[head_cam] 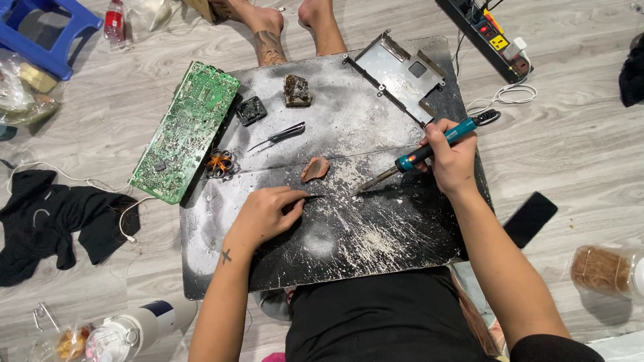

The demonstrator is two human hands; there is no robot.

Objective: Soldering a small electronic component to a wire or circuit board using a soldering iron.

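Head view: the right hand has its fingers wrapped round a teal soldering iron, tip down on the scorched black counter. The left hand pinches a thin dark tool, fingers narrow, its point just beside the iron's tip. A brownish lump lies near, above both. A green circuit board overhangs the counter's left edge; a red-labelled bottle stands on the floor far left
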